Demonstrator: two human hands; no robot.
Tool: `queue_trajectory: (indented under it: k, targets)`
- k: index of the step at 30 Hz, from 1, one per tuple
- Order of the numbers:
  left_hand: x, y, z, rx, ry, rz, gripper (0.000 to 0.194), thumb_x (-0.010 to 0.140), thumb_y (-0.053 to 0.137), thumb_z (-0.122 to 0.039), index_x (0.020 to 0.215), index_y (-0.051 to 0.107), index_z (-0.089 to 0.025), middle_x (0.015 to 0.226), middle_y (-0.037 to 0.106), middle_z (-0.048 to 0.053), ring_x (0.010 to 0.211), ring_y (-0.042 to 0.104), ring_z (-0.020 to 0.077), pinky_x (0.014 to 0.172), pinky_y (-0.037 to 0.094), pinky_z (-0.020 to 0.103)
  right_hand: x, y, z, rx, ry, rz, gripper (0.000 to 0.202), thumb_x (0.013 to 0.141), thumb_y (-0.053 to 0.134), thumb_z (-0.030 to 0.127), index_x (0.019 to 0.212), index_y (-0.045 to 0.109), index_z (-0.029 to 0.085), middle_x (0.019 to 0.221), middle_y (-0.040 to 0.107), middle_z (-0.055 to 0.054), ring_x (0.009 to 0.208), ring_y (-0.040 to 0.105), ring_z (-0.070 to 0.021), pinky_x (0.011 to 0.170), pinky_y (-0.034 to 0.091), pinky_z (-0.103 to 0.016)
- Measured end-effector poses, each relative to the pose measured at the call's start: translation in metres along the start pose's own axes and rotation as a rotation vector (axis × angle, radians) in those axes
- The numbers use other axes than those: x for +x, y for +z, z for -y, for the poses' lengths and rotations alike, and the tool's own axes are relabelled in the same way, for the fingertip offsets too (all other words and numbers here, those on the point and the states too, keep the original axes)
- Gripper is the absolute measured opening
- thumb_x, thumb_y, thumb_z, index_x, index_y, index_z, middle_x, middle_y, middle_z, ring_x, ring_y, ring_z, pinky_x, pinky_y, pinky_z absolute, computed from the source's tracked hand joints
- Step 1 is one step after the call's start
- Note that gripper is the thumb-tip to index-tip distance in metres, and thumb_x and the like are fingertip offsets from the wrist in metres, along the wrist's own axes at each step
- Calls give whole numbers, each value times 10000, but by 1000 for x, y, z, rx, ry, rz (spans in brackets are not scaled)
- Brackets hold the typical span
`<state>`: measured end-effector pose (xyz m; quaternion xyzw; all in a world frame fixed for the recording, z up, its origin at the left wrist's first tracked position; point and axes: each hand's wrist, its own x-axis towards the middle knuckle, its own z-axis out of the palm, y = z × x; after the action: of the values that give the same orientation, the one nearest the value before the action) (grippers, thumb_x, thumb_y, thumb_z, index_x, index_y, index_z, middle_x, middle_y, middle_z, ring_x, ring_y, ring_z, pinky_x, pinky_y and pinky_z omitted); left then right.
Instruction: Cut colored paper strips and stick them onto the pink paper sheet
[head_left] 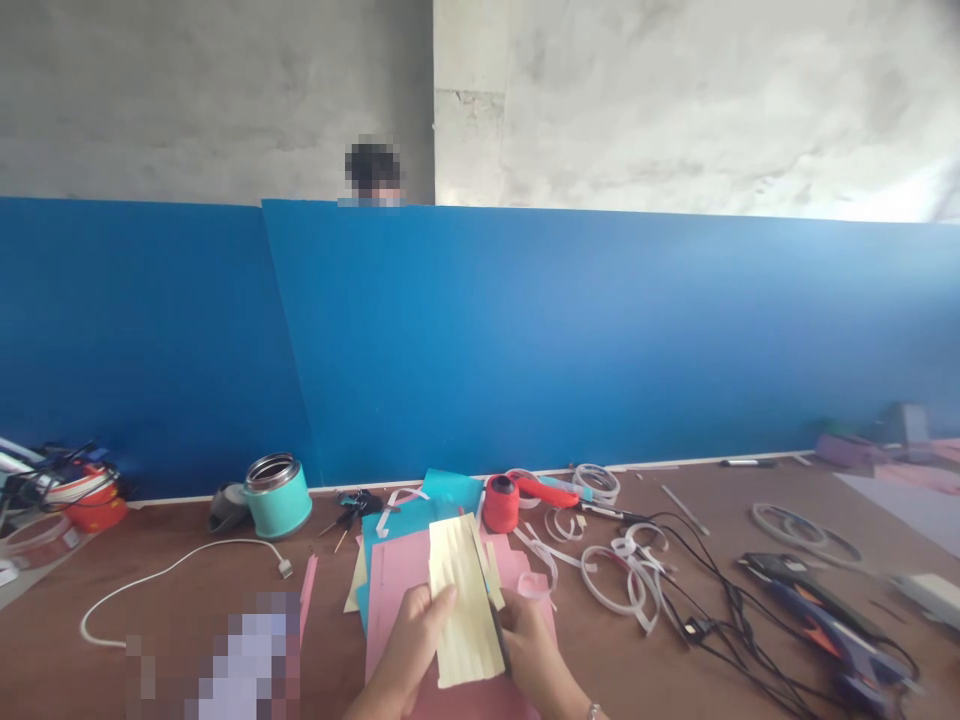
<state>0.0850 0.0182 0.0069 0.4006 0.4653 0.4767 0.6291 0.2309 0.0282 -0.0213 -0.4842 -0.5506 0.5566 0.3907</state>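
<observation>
A piece of pale yellow paper (466,620) is upright in front of me, with faint creases across it. My left hand (411,632) is closed on its left edge, the thumb lying on the paper's face. At the right edge, my right hand (534,645) is closed round a dark narrow object (501,640), partly hidden by the paper and fingers; its kind cannot be made out. Beneath both hands lie pink paper sheets (386,590). Turquoise paper (450,487) sticks out behind them.
Beyond the papers stand a red container (501,505) and a turquoise metal jar (277,500). White strip coils (611,580), black cables (739,610) and glue guns (832,625) lie to the right. A white cable (180,560) lies left. A blue partition (562,340) borders the table; a person's head shows above.
</observation>
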Motion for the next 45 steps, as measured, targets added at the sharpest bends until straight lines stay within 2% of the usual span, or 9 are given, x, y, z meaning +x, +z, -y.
queue_trajectory:
  k: [8,16,24,30,38,45]
  targets:
    - [-1,0,1,41,5,25,452,670,662,-552,797,628,-119,594,629,19,598,604,201,576,442,273,1,-1,0,99,-35,6,259,649,660,398,737,620,157,520,563,10,478,501,-136,461,385,-236]
    - [-4,4,-3,22,-28,-33,516,604,675,-608,790,632,-129,597,635,20,601,611,210,597,451,290,-3,1,9,157,-28,6,254,635,659,391,708,612,153,490,527,20,442,454,-119,409,324,-222]
    - [-4,4,-3,4,-20,-6,491,606,693,-585,768,634,-125,572,627,22,578,603,208,556,445,284,-1,0,7,78,-37,-18,257,641,649,402,701,613,154,446,481,41,433,452,-123,476,394,-251]
    - [-1,3,3,32,-9,0,513,610,674,-610,752,644,-118,543,604,13,563,590,197,571,442,281,4,-2,-5,102,-21,-26,228,640,660,368,688,588,158,438,471,52,440,447,-118,487,396,-248]
    - [8,1,17,54,4,-24,592,550,653,-686,723,660,-119,523,590,29,557,581,208,554,445,289,3,-2,-4,110,15,-12,252,639,664,391,696,579,161,457,513,42,440,469,-114,442,350,-218]
    - [4,-1,9,71,13,90,543,610,650,-645,743,668,-119,585,632,48,598,597,213,555,450,274,3,-2,-4,120,18,-20,252,632,657,393,672,556,166,454,487,51,421,429,-96,416,304,-206]
